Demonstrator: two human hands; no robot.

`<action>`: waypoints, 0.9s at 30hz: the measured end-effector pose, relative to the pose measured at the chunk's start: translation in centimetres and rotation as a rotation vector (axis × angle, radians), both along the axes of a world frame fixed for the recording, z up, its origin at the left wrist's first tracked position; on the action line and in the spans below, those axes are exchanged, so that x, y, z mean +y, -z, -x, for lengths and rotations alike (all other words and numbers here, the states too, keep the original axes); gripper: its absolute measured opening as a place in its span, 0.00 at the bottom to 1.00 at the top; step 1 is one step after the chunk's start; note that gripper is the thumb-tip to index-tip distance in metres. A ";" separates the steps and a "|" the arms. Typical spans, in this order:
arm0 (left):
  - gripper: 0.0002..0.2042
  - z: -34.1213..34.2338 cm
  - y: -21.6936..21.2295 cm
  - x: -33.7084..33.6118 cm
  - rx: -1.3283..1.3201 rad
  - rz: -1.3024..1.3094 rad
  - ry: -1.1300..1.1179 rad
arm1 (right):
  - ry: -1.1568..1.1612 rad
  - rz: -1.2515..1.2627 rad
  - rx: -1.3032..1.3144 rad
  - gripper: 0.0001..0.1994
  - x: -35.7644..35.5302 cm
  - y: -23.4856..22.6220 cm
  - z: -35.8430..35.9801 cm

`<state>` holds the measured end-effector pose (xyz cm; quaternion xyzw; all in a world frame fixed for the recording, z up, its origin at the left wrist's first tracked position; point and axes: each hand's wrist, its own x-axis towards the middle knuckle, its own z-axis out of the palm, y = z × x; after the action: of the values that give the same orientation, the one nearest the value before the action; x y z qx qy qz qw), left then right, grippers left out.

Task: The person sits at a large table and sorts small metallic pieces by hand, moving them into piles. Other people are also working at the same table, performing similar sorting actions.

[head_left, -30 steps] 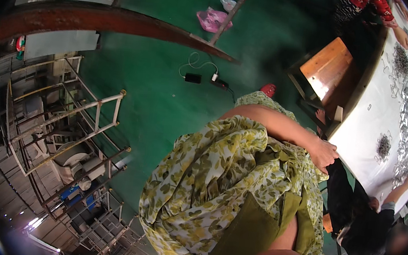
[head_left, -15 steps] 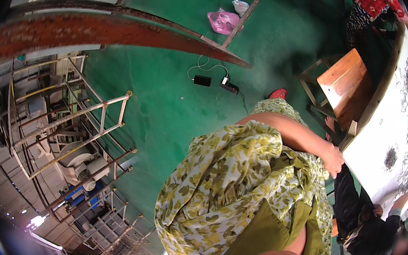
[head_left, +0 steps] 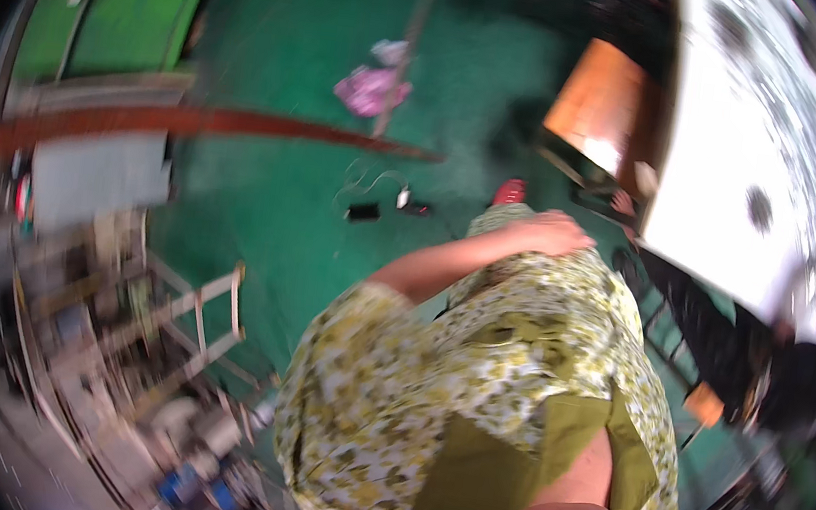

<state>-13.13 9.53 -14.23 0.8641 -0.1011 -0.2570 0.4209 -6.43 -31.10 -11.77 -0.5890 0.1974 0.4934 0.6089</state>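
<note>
My left hand (head_left: 556,234) lies on the lap of my green-and-white leaf-patterned clothing (head_left: 533,310). Its fingers look stretched out flat, slightly smeared by motion, and nothing shows in them. My right hand is out of sight. Beyond the left hand, a red shoe (head_left: 509,191) shows past the hem. On the green floor beyond lie a black phone (head_left: 363,212), a white charger plug (head_left: 402,197) with a looping white cable, and a small dark block (head_left: 417,210) beside the plug.
At the right stands a white-topped table (head_left: 696,202) with dark heaps of small bits; a person in black (head_left: 802,376) reaches onto it. A wooden stool (head_left: 597,95) is beside it. A rusty red beam (head_left: 242,123), pink plastic bag (head_left: 371,92) and pale pipe frames (head_left: 204,322) lie leftward.
My left hand has moved from beside the table's near corner leftward onto my lap, and its curled fingers have straightened. The whole view has shifted, with the table and stool now further left.
</note>
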 end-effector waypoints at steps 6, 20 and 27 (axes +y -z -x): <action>0.20 1.2 0.7 -3.7 0.130 0.000 -0.342 | 0.359 -0.110 0.358 0.38 -0.8 -1.7 0.7; 0.35 -2.4 -0.3 -9.5 -0.255 -0.227 -0.352 | -0.161 0.774 -0.426 0.18 -6.4 13.8 8.0; 0.27 5.3 3.2 -5.3 0.078 -0.372 -0.292 | -0.283 0.798 -0.598 0.19 -6.5 15.8 5.9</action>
<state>-18.41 4.23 -17.46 0.9216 0.0901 -0.2407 0.2908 -12.30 -37.62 -27.61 -0.9115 0.1061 0.2675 0.2938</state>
